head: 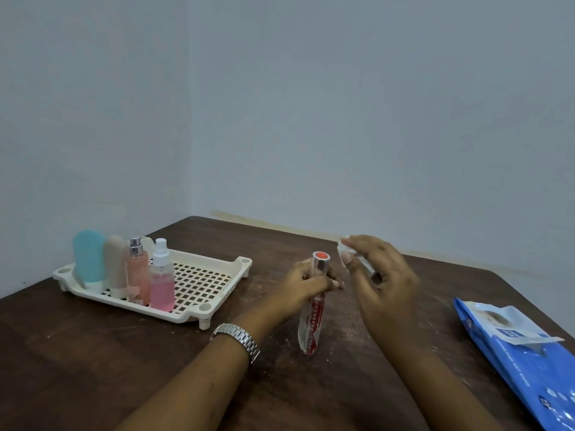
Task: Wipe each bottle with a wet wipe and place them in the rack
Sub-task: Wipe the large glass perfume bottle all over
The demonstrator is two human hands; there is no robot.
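- Four bottles stand upright in the rack [202, 283], crowded at its left end.
- Farthest left is a blue bottle [88, 256], then a beige tube [115, 265] standing on its cap.
- Next come a peach sprayer [137, 272] with a silver top and a pink sprayer [162, 283] with a white top, nearest the front rim.
- These four stand in a tight row, each touching or just beside its neighbour.
- The cream rack, with a mesh floor, sits on the left of the dark wooden surface [93, 353], near the corner of the walls.
- The left hand [306, 283] is clenched round the upper part of a red bottle [311, 325], slim and clear with red print.
- This bottle is held near the middle of the surface, well apart from the rack.
- It tilts, with its red-topped silver cap [321, 259] up and away and its base toward the person.
- Whether the base touches the surface cannot be told.
- The right hand [382, 281] pinches a white wipe [344, 247] between thumb and fingertips, with the other fingers loosely curled.
- The wipe is just right of the cap, close to it but apart.
- A blue pack [522, 365] of wipes lies flat at the right edge of the surface, its flap [525, 339] peeled open.
- A metal watch [239, 337] sits on the left wrist.
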